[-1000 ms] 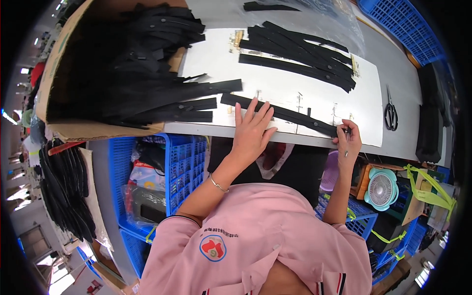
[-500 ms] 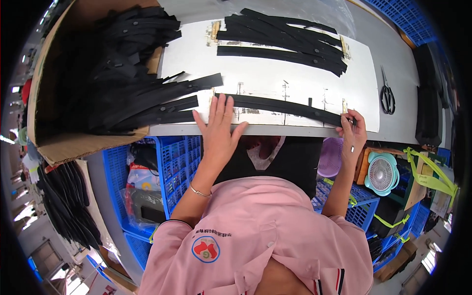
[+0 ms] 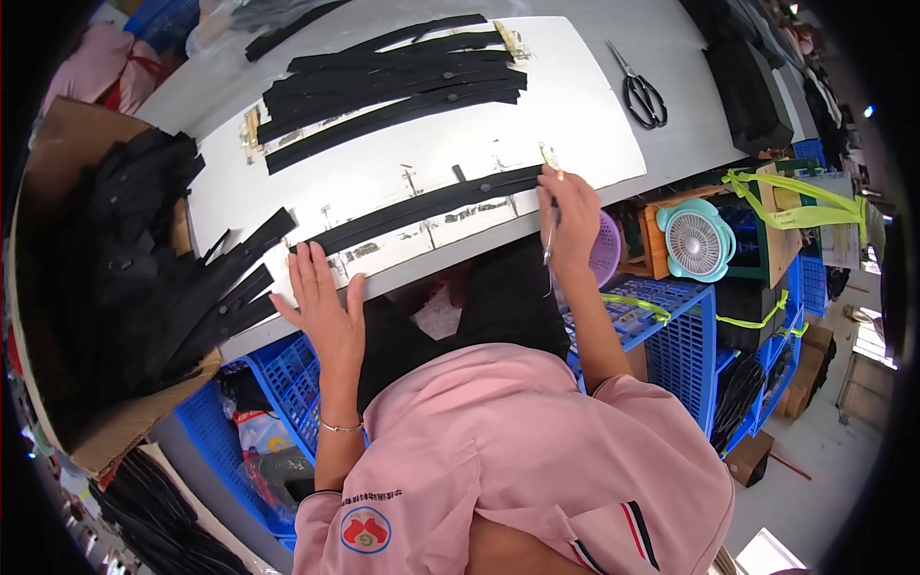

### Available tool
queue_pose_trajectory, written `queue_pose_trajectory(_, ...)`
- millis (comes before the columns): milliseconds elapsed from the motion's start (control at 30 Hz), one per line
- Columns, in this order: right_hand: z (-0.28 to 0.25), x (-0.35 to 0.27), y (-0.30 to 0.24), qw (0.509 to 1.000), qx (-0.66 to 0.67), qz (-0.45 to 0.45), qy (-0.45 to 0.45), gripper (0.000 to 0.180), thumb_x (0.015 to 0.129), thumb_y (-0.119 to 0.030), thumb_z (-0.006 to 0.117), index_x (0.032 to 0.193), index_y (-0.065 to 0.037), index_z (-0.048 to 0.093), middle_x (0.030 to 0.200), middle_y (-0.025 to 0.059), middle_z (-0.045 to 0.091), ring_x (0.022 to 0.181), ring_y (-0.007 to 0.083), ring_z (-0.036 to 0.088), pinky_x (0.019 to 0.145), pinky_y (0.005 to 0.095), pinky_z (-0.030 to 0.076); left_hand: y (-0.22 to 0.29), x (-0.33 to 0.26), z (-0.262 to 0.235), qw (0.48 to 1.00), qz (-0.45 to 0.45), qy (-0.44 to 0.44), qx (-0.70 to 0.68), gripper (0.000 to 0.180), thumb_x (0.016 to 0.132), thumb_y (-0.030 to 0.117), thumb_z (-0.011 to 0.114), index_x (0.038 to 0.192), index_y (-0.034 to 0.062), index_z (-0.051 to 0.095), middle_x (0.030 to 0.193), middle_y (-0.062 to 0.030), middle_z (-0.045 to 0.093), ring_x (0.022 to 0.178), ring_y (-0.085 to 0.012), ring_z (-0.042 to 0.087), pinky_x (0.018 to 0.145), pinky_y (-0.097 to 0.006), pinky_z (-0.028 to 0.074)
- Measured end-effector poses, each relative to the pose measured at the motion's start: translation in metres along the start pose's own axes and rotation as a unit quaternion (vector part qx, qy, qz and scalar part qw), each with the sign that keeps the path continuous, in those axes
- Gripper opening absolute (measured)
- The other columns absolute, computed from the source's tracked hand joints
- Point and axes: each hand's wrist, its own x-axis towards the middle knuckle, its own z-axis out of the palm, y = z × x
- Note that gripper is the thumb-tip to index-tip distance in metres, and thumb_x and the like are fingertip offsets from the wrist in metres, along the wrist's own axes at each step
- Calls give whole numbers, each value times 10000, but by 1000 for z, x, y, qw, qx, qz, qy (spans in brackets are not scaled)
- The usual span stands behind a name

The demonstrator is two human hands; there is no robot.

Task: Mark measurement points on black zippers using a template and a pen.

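Observation:
A long black zipper strip (image 3: 412, 210) lies across the white board (image 3: 565, 105) near the table's front edge, with a small dark tab sticking up from it. My left hand (image 3: 323, 290) rests on its left end, fingers stretched out and fingertips touching. At the right end my right hand (image 3: 572, 216) is closed, its fingertips at the strip. A thin silver pen-like tool (image 3: 548, 244) shows along its palm, partly hidden by the fingers. Farther back on the board lies a pile of similar black strips (image 3: 383, 96).
On the left, a cardboard box (image 3: 72, 153) holds many black strips, some spilling onto the board. Black-handled scissors (image 3: 644, 100) lie at the far right. Below the table edge are blue crates (image 3: 680, 359), a turquoise fan (image 3: 697, 240) and a purple basket (image 3: 606, 251).
The whole view has swung, so the table now slants up to the right. Both hands remain at the strip's ends. The silver tool in my right hand shows more now.

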Motion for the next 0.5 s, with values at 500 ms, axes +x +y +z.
queue_pose_trajectory(500, -9, 3, 7, 994, 2, -13, -108, 320, 887, -43, 742, 1193, -95, 667, 1308, 53, 708, 1256, 283, 606, 1041, 419, 423, 6, -1, 1, 999, -12, 28, -40, 670, 982, 340, 671, 1576, 149, 429, 1648, -104, 359, 1540, -303, 298, 1205, -642, 3)
